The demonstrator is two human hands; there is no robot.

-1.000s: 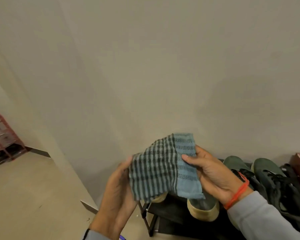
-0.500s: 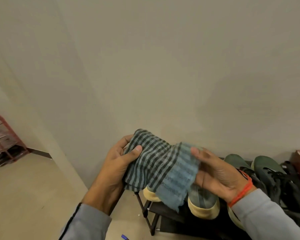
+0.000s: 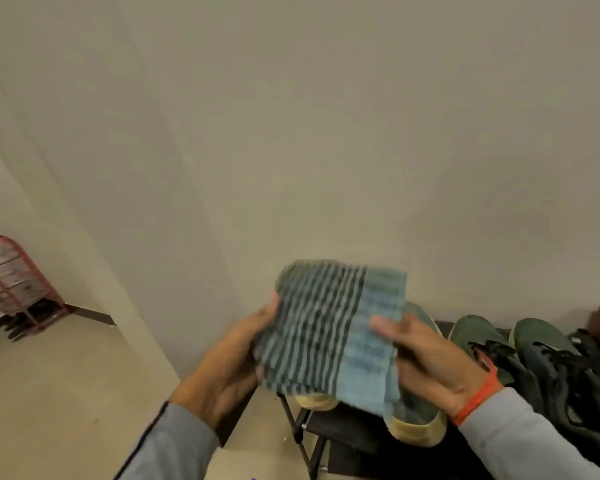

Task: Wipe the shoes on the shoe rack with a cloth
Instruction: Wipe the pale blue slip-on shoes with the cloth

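Both hands, left hand [image 3: 229, 368] and right hand [image 3: 426, 362], grip the cloth [image 3: 333, 327] spread flat; probably folding a wiping pad above the shoes [image 3: 416, 420].

One view only, worn on the person's head, looking forward and down at a plain wall [image 3: 326, 133], with the wide lens bending its lines. The shoe rack [image 3: 354, 434] sits low in the frame, right of centre, seen steeply from above and close. Just above the rack, nearest the lens, the cloth [image 3: 333, 327] fills the lower middle, with the left hand [image 3: 229, 365] and right hand [image 3: 430, 365] coming in from the bottom edge on either side of it. Right of the rack's near end, dark green shoes [image 3: 499, 344] run off toward the right edge. Far left of the rack, well apart, a red wire stand [image 3: 11, 278] sits small on the floor [image 3: 49, 393].
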